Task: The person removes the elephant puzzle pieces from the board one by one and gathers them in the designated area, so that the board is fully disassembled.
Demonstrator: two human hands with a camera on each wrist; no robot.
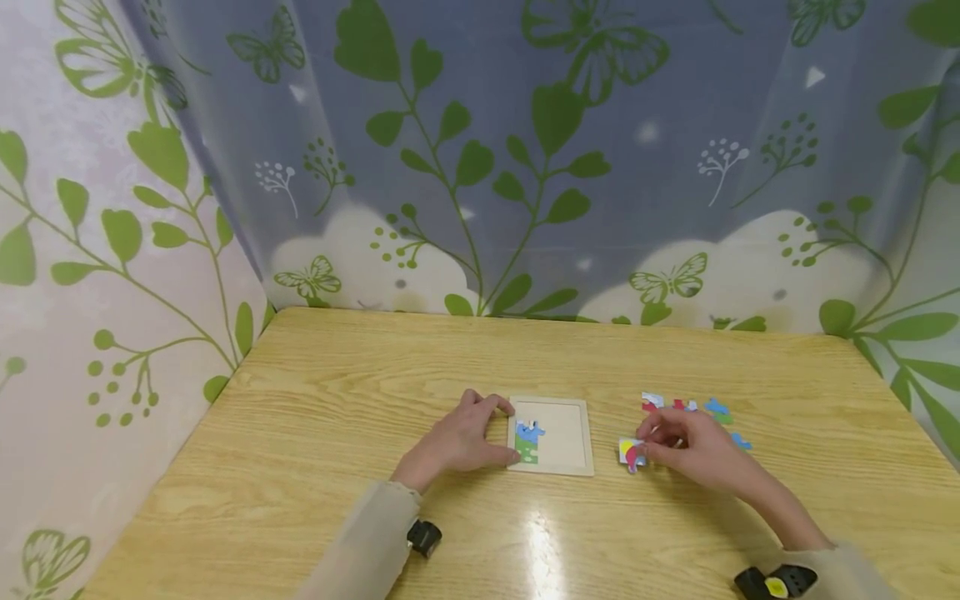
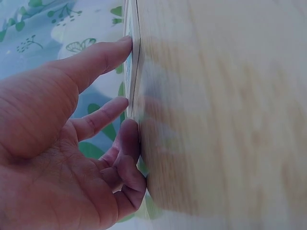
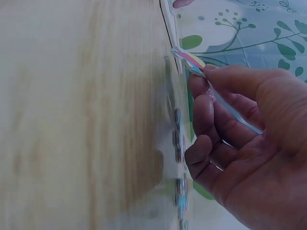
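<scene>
A square wooden puzzle tray lies flat on the table, with a few joined blue and green pieces along its left side. My left hand touches the tray's left edge with thumb and forefinger spread apart; its other fingers bend against the tabletop in the left wrist view. Just right of the tray, my right hand pinches a jigsaw piece with yellow, red and pale blue on it. In the right wrist view that piece sits tilted between thumb and forefinger, raised off the table.
Loose jigsaw pieces lie behind and beside the right hand: a white and red one, a red and white one, a blue and green one, a blue one. A patterned curtain hangs along the table's far edge.
</scene>
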